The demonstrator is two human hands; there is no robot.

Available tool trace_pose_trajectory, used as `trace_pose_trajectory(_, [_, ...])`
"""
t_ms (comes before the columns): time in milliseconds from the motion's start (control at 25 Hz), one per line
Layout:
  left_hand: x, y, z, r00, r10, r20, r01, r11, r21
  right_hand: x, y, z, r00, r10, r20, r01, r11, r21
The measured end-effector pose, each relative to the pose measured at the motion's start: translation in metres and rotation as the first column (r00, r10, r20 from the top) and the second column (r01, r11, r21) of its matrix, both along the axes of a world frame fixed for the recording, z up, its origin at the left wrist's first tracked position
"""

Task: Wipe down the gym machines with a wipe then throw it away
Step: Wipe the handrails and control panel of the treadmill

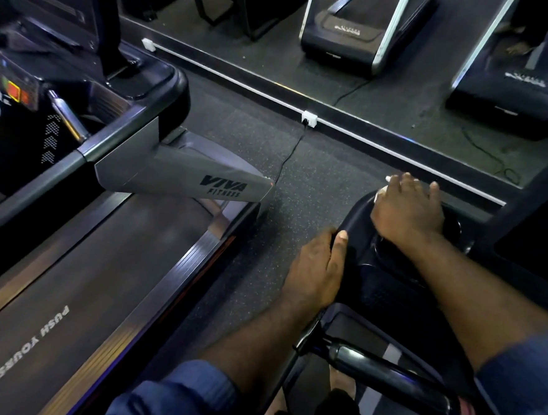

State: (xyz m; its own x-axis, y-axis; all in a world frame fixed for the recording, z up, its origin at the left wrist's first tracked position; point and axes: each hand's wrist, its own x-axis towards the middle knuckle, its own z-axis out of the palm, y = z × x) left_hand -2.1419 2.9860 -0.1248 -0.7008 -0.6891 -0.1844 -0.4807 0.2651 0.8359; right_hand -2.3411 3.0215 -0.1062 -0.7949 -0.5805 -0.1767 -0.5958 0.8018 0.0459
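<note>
The right hand [408,213] lies spread on the rounded top of a dark machine [359,219], fingers apart and fairly straight, pressing a white wipe [382,189] flat against the housing. Only a small edge of the wipe shows, peeking out by the fingers on the hand's left side (the rest is hidden under the palm). The left hand [316,272] grips the near-left edge of the same machine, its thumb laid over the top of the rim and its fingers curled round the side. Both forearms are bare, with blue sleeves pushed up near the bottom of the view. Below the hands, a glossy black handlebar [384,374] runs across the lower right.

To the left stands a treadmill [184,175] whose grey upright reads VIVA FITNESS, with its belt running toward the lower left. Between it and the machine is dark speckled floor [318,158], crossed by a thin black cable [289,158] that runs up to a white strip [243,75] along the floor
</note>
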Motion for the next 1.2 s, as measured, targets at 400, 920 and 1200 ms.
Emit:
trace_pose_trajectory(400, [0.0, 0.007, 0.004, 0.998, -0.043, 0.048, 0.045, 0.997, -0.057, 0.031, 0.021, 0.0, 0.992, 0.121, -0.037, -0.12, 0.993, 0.014])
trace_pose_trajectory(920, [-0.002, 0.006, 0.003, 0.999, -0.014, 0.052, 0.02, 0.993, -0.113, 0.042, 0.02, -0.012, 0.988, 0.133, -0.071, -0.137, 0.989, -0.048])
trace_pose_trajectory(1200, [0.0, 0.009, 0.001, 0.999, 0.009, 0.042, -0.004, 0.995, -0.101, 0.069, 0.044, -0.009, 0.973, 0.216, -0.086, -0.226, 0.964, -0.138])
